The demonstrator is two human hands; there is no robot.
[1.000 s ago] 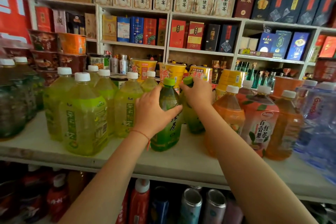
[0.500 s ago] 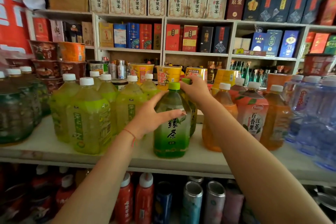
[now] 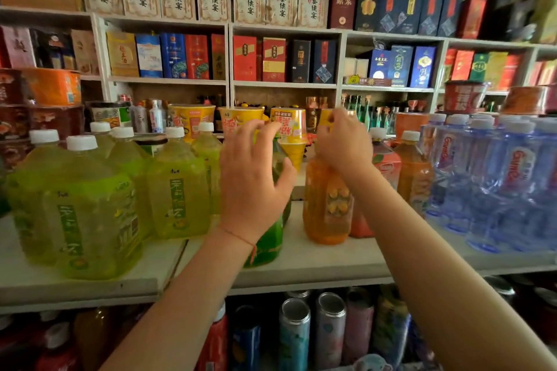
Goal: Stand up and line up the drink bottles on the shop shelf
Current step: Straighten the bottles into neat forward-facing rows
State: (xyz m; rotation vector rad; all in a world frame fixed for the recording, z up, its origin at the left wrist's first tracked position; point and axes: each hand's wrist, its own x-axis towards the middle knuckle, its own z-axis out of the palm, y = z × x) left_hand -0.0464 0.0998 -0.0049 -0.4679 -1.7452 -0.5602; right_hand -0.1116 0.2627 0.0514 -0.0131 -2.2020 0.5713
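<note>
A dark green tea bottle (image 3: 269, 245) stands upright on the white shelf board (image 3: 316, 259), mostly hidden behind my left hand (image 3: 253, 178). That hand hovers in front of it with fingers spread and the thumb at the bottle's shoulder. A second green bottle behind it is barely visible. Just to the right stands an orange drink bottle (image 3: 327, 205). My right hand (image 3: 343, 141) curls over its neck and hides the cap. To the left stand several yellow-green tea bottles (image 3: 177, 190) with white caps.
A red fruit tea bottle (image 3: 387, 166) and another orange one stand right of my right hand, then several blue water bottles (image 3: 512, 178). Cup noodles (image 3: 287, 126) sit behind the drinks. Cans (image 3: 294, 334) fill the shelf below. Boxed goods line the back wall.
My left hand has let go of the green bottle's side and spread its fingers. My right hand has moved from the rear green bottle's cap to the orange bottle's top.
</note>
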